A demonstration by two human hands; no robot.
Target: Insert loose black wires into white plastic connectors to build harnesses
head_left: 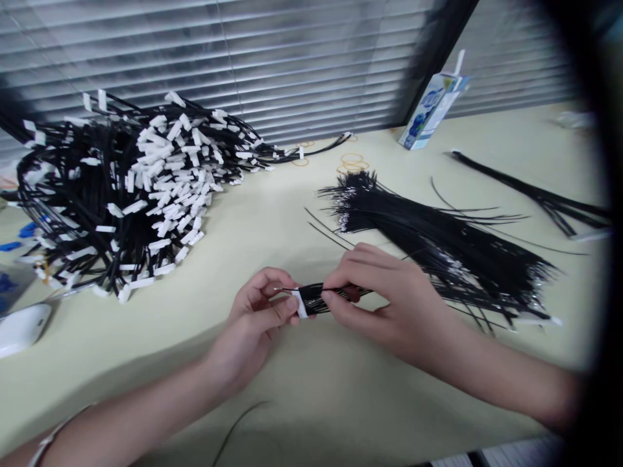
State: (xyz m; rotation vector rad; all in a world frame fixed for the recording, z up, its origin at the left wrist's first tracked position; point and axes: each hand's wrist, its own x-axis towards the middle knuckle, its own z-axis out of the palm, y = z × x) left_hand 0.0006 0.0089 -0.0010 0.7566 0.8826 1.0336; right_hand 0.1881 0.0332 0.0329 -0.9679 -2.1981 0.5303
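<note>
Left hand [257,311] and right hand [384,298] both pinch one small wire bundle [321,297] by its white tag [300,303], just above the tabletop [311,389]. Loose wires [438,240] lie just beyond the right hand, tagged pile [131,188] beyond the left. Risk: thin strands could slip the pinch and splay, or the right forearm snags the loose wires.

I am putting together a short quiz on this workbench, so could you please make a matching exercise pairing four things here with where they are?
Things:
1. heap of white-tagged black wires
2. carton with a straw
3. loose bundle of bare black wires
4. small wire bundle with a white connector

Places:
A. at the back, leaning by the blinds
B. held between the left hand and right hand
C. left side of the table
D. behind the right hand, spread across the table

Pairs: 1-C, 2-A, 3-D, 4-B
</note>
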